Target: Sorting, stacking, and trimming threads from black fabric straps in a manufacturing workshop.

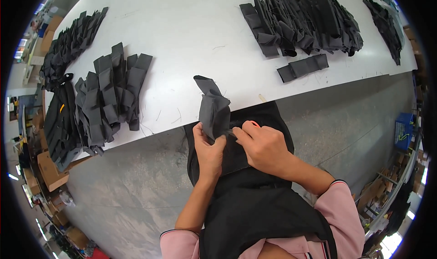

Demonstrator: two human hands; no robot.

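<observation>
My left hand (209, 154) pinches the lower end of a dark grey folded fabric piece (214, 111) between thumb and fingers. The piece stands up from the hand, and its loose upper end leans over the table edge. Close beside it, my right hand (261, 147) is closed round a small orange-handled tool (255, 123), seemingly thread snips. Most of the tool is hidden in the fist. Its tip points at the fabric's lower right edge, near my left thumb; I cannot tell whether it touches. Both hands are above my black apron (255, 213).
On the white table (182, 40) lie a pile of grey fabric pieces (109, 90) at left, black fabric (61, 117) beside it, and a large row of pieces (305, 22) at right. One single piece (302, 67) lies near the edge. A blue basket (403, 130) stands far right.
</observation>
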